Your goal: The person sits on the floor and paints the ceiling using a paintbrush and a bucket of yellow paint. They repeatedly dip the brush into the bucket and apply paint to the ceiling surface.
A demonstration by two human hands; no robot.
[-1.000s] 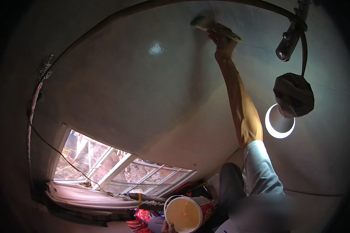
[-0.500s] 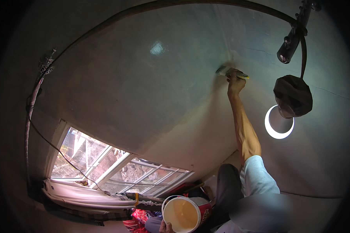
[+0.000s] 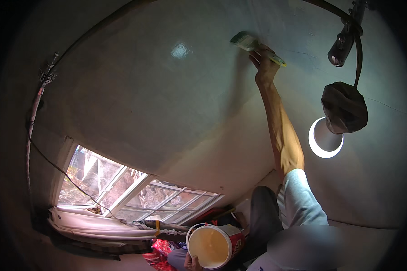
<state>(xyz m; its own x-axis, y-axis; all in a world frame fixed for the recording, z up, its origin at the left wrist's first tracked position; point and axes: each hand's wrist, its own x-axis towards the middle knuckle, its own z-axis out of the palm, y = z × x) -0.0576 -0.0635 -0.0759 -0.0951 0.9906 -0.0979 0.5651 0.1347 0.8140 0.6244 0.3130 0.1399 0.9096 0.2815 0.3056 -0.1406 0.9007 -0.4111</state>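
Note:
My right hand point(image 3: 267, 64) is raised high against the wall point(image 3: 167, 99), its fingers closed round the handle of a wide paintbrush point(image 3: 247, 41). The brush's dark bristles point left, at or very close to the wall; whether they touch it I cannot tell. Low in the view, my left hand point(image 3: 192, 263) grips the left side of a white plastic bucket point(image 3: 210, 248). The bucket is tilted so that its pale, cream-coloured inside shows, and its wire handle rests up by the rim. Part of the left hand is cut off by the lower edge.
A lit round lamp point(image 3: 325, 140) and a dark cloth-like wrapped bundle point(image 3: 344, 107) hang right of my arm, below a metal tube point(image 3: 346, 45). A white-framed window point(image 3: 135, 189) lies at lower left, with pale folded cloth point(image 3: 99, 226) along its sill. A thin cable point(image 3: 79, 187) crosses it.
My right hand has moved up and slightly left with the paintbrush, whose bristles now show more fully. The left hand and the bucket stay about where they were.

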